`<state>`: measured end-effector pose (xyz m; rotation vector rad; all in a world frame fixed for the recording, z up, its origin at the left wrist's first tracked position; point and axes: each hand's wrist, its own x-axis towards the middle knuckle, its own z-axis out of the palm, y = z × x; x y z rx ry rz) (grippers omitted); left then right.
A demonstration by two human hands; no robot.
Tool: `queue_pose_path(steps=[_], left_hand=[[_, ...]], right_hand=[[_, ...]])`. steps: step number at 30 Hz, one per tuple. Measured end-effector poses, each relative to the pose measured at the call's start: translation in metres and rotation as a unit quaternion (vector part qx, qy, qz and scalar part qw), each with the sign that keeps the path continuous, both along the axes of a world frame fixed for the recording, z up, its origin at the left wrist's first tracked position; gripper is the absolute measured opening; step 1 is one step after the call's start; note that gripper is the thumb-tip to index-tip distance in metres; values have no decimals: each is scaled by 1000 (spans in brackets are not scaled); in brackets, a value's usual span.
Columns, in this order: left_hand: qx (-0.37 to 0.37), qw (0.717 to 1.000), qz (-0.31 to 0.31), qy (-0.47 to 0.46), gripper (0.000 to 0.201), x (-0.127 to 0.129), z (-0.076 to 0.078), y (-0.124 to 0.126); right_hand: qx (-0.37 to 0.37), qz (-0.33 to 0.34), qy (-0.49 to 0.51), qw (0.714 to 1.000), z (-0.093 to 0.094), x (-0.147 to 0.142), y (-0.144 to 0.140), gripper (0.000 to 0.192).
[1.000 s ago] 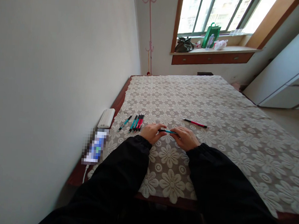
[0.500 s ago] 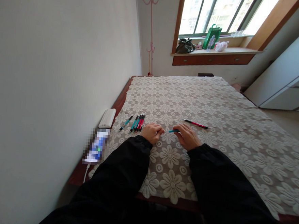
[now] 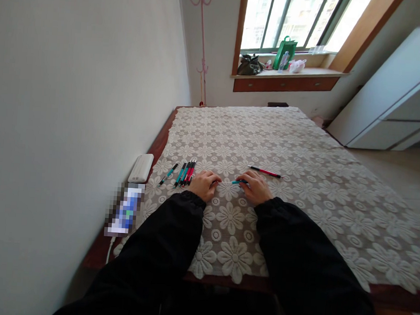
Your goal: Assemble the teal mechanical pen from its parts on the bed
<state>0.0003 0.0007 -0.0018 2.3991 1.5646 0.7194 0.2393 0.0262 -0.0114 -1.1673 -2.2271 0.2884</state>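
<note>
My right hand is closed around the blue barrel of a pen, which points toward my left hand. From the barrel's end a thin pale rod runs to the pinched fingers of my left hand; its exact kind is too small to tell. Left of that hand lie several blue and red pens side by side, with one blue pen slightly apart. A red and black pen rests just beyond my right hand.
A floral lace cloth covers the table. Along its left edge, by the wall, are a white power bank and a blurred phone with a white cable. A windowsill with bags is at the back.
The gap between my hands has widened a little, and more of the pale rod shows between them. The whole view has shifted slightly; the loose pens lie as before.
</note>
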Motion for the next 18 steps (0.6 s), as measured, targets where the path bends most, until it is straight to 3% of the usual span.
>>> queue_pose_path(steps=[6, 10, 13, 18], left_hand=[[9, 999, 47, -24, 12, -3, -5, 3], [20, 998, 51, -29, 11, -5, -9, 5], [19, 998, 55, -26, 12, -4, -8, 5], [48, 997, 30, -54, 18, 2, 4, -2]], right_hand=[[-6, -68, 28, 997, -5, 7, 6, 16], [-46, -75, 130, 988, -8, 8, 12, 12], [-134, -33, 250, 958, -7, 4, 12, 17], [-273, 87, 378, 880, 1, -3, 4, 36]])
